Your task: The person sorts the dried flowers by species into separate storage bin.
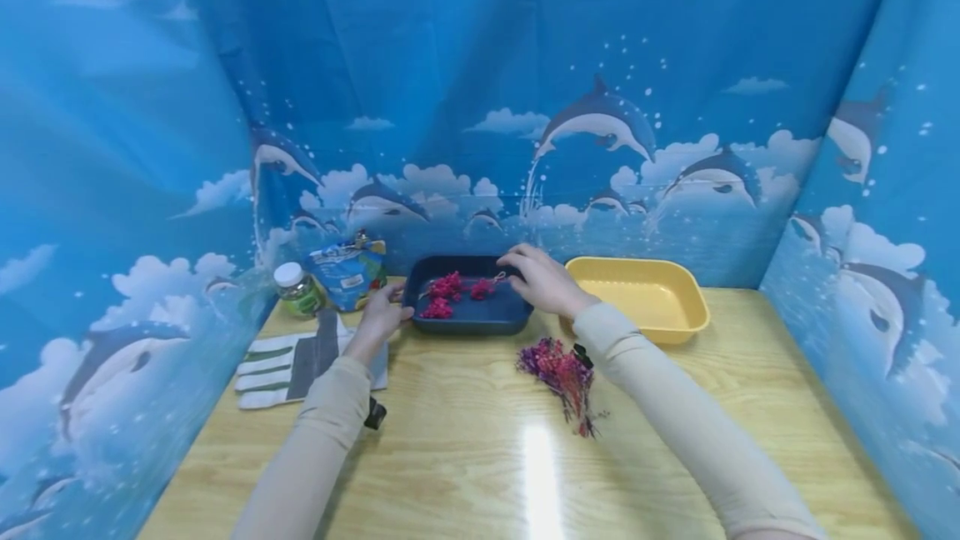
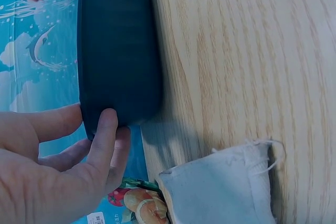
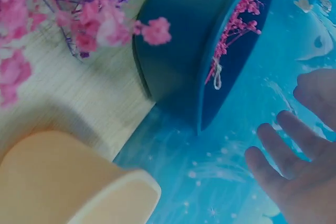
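Observation:
A dark blue tray stands at the back of the table and holds sprigs of dried pink flowers. My left hand grips the tray's left end; in the left wrist view its thumb lies on the outer wall and the other fingers curve round the corner. Over the right end is my right hand, its fingers apart with nothing between them in the right wrist view. A looped white string ties the stems inside the tray. On the table in front lies a pink and purple dried-flower bunch.
Right of the dark tray stands a yellow tray, close to the right forearm. At the left are a capped jar, a blue printed pouch and striped white-grey gloves. A dolphin-print curtain encloses the table's back and sides.

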